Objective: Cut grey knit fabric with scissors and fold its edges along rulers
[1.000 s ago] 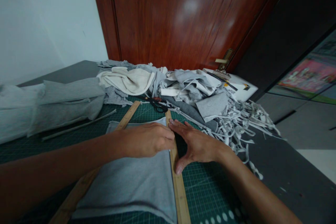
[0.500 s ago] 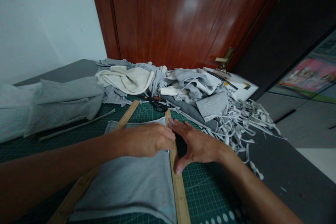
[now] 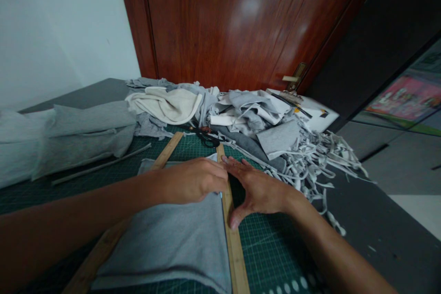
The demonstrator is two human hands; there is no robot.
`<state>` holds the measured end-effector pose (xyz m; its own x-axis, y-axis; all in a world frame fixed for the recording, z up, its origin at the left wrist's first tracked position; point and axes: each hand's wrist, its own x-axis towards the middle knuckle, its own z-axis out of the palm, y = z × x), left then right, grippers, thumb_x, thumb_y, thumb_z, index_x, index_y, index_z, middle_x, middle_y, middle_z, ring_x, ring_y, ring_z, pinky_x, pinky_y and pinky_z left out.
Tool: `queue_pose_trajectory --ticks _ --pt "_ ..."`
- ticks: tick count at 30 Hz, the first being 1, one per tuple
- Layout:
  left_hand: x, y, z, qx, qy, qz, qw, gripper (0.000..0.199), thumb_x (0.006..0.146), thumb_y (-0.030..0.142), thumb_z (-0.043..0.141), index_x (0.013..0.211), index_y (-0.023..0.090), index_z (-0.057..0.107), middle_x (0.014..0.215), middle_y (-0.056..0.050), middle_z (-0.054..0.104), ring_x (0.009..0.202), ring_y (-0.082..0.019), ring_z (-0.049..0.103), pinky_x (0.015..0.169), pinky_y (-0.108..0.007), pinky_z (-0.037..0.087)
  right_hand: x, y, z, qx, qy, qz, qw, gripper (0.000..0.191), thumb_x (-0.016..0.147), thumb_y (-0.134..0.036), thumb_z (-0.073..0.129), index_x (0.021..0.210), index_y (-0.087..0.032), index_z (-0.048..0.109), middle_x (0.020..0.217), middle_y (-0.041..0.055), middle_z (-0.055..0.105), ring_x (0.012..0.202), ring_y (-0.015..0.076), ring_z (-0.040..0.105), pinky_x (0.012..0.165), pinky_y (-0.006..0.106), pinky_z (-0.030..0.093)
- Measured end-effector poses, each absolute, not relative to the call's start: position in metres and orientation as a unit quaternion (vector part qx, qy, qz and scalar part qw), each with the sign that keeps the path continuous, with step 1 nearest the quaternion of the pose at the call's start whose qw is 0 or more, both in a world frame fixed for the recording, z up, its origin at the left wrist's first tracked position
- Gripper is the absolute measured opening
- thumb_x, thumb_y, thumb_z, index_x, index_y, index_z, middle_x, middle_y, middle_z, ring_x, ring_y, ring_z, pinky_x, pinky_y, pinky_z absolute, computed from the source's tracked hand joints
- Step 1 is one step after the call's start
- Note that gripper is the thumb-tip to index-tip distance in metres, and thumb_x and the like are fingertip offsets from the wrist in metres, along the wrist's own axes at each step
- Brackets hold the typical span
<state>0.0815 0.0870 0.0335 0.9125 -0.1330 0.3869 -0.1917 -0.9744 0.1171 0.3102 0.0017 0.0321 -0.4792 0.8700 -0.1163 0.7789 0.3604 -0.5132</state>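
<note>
Light grey fabric (image 3: pixel 179 239) lies flat on a green gridded cutting mat (image 3: pixel 268 243). Along its right edge runs a wooden ruler (image 3: pixel 236 248). My right hand (image 3: pixel 257 188) is spread, its fingertips and thumb pressing on that ruler. My left hand (image 3: pixel 196 179) is closed above the fabric, with its knuckles at the ruler's left edge. A small pale tip pokes out beneath its fingers, but what it belongs to is hidden. A second wooden ruler (image 3: pixel 168 151) slants across the fabric's left side, partly covered by my left forearm.
Black-handled scissors (image 3: pixel 208 139) rest beyond the rulers. Behind them is a heap of grey and white cloth (image 3: pixel 244 110), with tangled fabric strips (image 3: pixel 317 156) to the right. Folded grey fabric (image 3: pixel 86 133) lies at the left. A wooden door (image 3: pixel 220 23) stands behind the table.
My left hand has slid a little farther away along the ruler's edge, still closed. My right hand, the fabric and both rulers look unmoved.
</note>
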Motion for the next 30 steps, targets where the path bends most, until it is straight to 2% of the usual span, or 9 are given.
queue_pose_trajectory --ticks 6,10,14,21,30 --pt "0.084 0.070 0.028 0.973 -0.110 0.181 0.096 0.034 0.094 -0.007 0.052 0.079 0.020 0.065 0.085 -0.004 0.077 0.082 -0.020 0.070 0.082 -0.030 0.057 0.310 0.002 0.032 -0.512 -0.818 0.256 0.064 0.151 0.061 -0.073 0.099 0.175 -0.009 0.023 0.180 0.0258 0.020 0.170 0.0422 0.013 0.138 0.064 0.006" --pt "0.087 0.094 0.026 0.971 -0.090 0.208 0.073 0.033 0.095 -0.006 0.052 0.080 0.019 0.068 0.085 -0.006 0.076 0.083 -0.021 0.071 0.085 -0.031 0.057 0.309 0.002 0.034 -0.505 -0.821 0.255 0.078 0.144 0.062 -0.069 0.100 0.174 -0.012 0.028 0.179 0.0254 0.026 0.169 0.0434 0.016 0.138 0.066 0.006" --pt "0.085 0.104 0.029 0.970 -0.075 0.219 0.076 0.033 0.096 -0.006 0.050 0.085 0.017 0.071 0.086 -0.006 0.077 0.084 -0.021 0.071 0.086 -0.031 0.057 0.309 0.001 0.034 -0.501 -0.827 0.242 0.080 0.140 0.065 -0.067 0.100 0.173 -0.010 0.031 0.179 0.0271 0.025 0.168 0.0428 0.020 0.138 0.065 0.008" --pt "0.082 0.058 0.031 0.972 -0.113 0.185 0.092 0.034 0.101 -0.002 0.048 0.080 0.019 0.066 0.081 -0.004 0.074 0.078 -0.021 0.067 0.082 -0.031 0.055 0.310 0.002 0.032 -0.511 -0.820 0.250 0.066 0.149 0.061 -0.067 0.101 0.174 -0.007 0.024 0.180 0.0269 0.018 0.169 0.0422 0.012 0.138 0.065 0.007" --pt "0.084 0.090 0.030 0.977 -0.065 0.188 0.074 0.031 0.097 -0.002 0.054 0.081 0.020 0.069 0.085 -0.005 0.077 0.085 -0.021 0.071 0.086 -0.031 0.056 0.309 0.001 0.033 -0.510 -0.816 0.259 0.088 0.147 0.058 -0.066 0.104 0.174 -0.015 0.029 0.179 0.0252 0.026 0.168 0.0454 0.017 0.137 0.069 0.005"
